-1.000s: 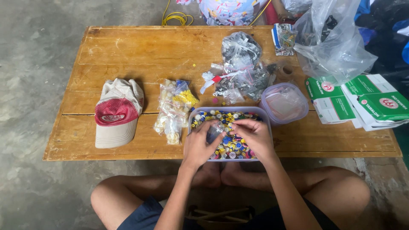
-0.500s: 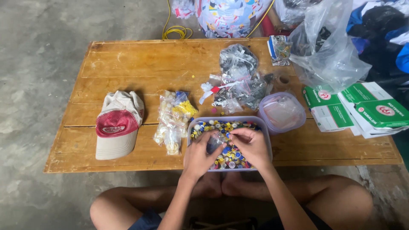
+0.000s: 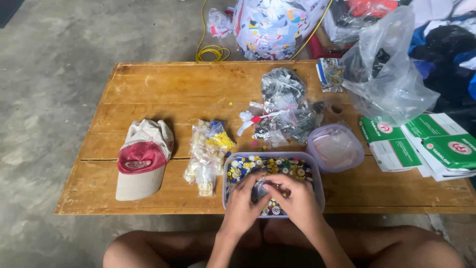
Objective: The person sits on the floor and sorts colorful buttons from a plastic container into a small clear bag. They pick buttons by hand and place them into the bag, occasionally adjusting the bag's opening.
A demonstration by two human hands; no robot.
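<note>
Your hands have drawn together since half a second ago: then they were spread apart, fingers down among the buttons; now your left hand (image 3: 241, 206) and right hand (image 3: 296, 202) meet over the middle of the clear plastic tub (image 3: 317, 173) and pinch a small dark, shiny item (image 3: 259, 190) between their fingertips. Both hands are curled closed on it; what it is, you cannot tell from here. It sits just above the coloured buttons (image 3: 270, 166) that fill the tub, at the near edge of the wooden table (image 3: 163, 89).

Just left of your grip lie small bags of pale and yellow pieces (image 3: 207, 154), and farther left a red and cream cap (image 3: 143, 159). Just right of it rests the tub's clear lid (image 3: 335, 148). Beyond your grip, a heap of clear packets (image 3: 285, 111) crowds the table's middle. Farther right, green and white boxes (image 3: 421, 144) and a large clear bag (image 3: 389, 74). Nothing lies between your hands and the tub.
</note>
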